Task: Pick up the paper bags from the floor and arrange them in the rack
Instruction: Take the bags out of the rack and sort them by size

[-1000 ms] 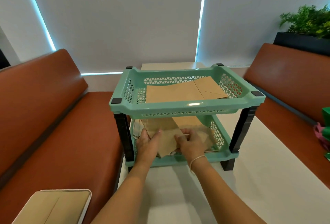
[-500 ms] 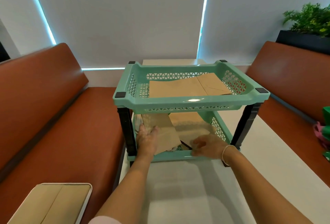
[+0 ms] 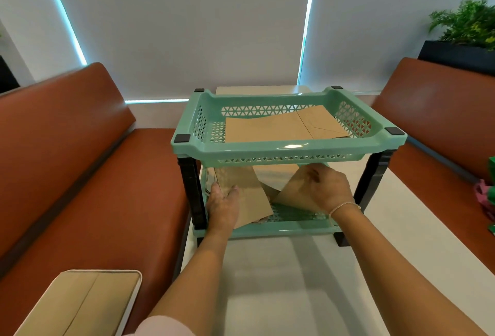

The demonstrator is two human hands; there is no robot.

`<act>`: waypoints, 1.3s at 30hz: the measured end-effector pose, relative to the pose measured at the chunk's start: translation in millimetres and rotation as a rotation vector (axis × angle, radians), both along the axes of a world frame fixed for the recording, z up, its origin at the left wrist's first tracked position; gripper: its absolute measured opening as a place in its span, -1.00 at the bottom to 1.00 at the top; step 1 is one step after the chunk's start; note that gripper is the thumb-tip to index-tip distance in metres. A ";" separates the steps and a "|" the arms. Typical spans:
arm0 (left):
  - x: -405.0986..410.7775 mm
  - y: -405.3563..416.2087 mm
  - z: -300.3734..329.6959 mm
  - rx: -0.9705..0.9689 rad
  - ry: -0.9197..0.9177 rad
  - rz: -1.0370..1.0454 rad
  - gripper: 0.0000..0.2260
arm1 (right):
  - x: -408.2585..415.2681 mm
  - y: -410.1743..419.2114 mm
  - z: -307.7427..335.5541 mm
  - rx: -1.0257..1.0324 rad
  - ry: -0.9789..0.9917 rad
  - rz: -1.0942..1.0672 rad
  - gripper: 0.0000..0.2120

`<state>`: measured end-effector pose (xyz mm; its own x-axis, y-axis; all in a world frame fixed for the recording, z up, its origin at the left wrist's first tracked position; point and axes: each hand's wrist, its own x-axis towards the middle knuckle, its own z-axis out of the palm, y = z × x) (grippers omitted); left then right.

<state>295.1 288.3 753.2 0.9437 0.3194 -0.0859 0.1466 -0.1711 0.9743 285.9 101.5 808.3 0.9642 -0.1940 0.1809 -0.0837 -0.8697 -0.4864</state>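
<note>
Our left fingers [image 3: 227,193] lie nearly straight and flat on a paper bag [image 3: 247,196] in the lower tray [image 3: 281,229] of the green rack [image 3: 289,145]; they press it down and do not curl around it. Our right fingers [image 3: 312,174] are bent over the raised edge of a second bag [image 3: 293,196], and they seem to hold it, with its left side lifted. Whether the thumb is under the paper we cannot tell. The left hand [image 3: 223,208] is at about 8 o'clock of the tray, and the right hand [image 3: 328,188] is at about 3 o'clock, with a thin bracelet [image 3: 344,206] on the wrist.

We judge that the step in hand is the arranging of the bags in the lower tray. The two bags there lie crooked and cross each other, and the corner of the left one reaches the front rim. The next move probably calls for laying the lifted bag flat and turning both square to the tray walls.

In the upper tray [image 3: 316,145] more bags [image 3: 284,129] already lie flat. The rack stands on a pale table [image 3: 308,295] between two brown benches [image 3: 80,174]. At 7 o'clock, on the left bench, one more flat bag lies in a white tray [image 3: 135,282].
</note>
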 end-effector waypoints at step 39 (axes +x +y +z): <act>1.6 0.5 1.8 0.053 0.077 0.002 -0.46 | 6.3 66.3 -35.9 0.231 0.269 -0.088 -0.88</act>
